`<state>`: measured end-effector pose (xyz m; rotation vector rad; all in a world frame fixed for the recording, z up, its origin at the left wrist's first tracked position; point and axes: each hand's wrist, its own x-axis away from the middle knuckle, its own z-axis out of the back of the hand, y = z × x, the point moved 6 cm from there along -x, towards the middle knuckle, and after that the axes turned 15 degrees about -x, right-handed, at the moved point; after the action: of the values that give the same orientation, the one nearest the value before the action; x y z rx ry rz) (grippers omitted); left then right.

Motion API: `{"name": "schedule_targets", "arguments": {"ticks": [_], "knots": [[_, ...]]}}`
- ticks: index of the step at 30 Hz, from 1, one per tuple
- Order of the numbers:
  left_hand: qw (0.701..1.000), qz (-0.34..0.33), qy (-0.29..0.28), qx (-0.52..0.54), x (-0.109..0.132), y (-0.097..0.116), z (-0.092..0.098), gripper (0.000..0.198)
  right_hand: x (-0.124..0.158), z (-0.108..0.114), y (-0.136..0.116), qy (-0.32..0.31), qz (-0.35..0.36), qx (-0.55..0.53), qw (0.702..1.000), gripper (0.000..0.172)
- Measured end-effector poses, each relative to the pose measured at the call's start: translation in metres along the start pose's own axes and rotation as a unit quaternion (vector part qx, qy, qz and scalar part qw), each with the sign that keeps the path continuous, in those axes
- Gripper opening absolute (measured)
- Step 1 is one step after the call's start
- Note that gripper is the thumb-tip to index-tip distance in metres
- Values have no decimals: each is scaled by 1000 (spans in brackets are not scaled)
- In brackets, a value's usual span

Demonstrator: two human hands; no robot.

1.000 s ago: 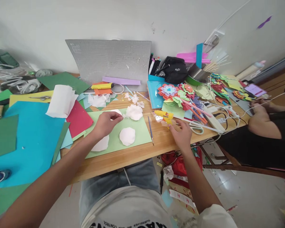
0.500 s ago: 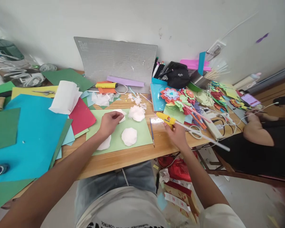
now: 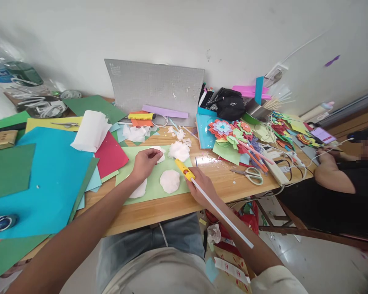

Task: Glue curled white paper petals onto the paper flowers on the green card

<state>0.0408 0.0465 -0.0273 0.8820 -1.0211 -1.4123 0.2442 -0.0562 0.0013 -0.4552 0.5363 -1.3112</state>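
Note:
My right hand [image 3: 202, 188] is closed around a yellow glue gun [image 3: 185, 169] with a long clear glue stick [image 3: 222, 215] running out of its back. The gun's nozzle points at the white pieces on a light green sheet [image 3: 159, 197]. My left hand [image 3: 145, 164] pinches the edge of a white paper piece [image 3: 160, 154], partly hidden by the fingers. Beside it sits a fluffy white clump [image 3: 179, 151]. Nearer to me lies a round white piece [image 3: 169, 181], and another white piece [image 3: 139, 190] shows under my left wrist.
Scissors [image 3: 251, 175] and a power strip [image 3: 276, 171] lie to the right, near paper flowers [image 3: 222, 128]. A grey cutting mat [image 3: 156, 87] leans on the wall. Coloured sheets [image 3: 55, 171] and a white paper roll [image 3: 91, 130] are left. Another person [image 3: 340, 179] sits at right.
My right hand has brought the glue gun left, from the bare wood to over the green sheet, and turned its nozzle further away from me. My left hand stays at the white piece.

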Motion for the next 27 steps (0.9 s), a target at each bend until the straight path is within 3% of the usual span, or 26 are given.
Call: {"name": "schedule_targets", "arguments": {"ticks": [6, 27], "knots": [[1000, 4, 2, 4, 1, 2, 0, 37, -2, -9, 2, -33, -43, 88, 995, 31], [1000, 9, 1, 13, 2, 1, -2, 36, -4, -16, 2, -53, -47, 154, 985, 23]]}}
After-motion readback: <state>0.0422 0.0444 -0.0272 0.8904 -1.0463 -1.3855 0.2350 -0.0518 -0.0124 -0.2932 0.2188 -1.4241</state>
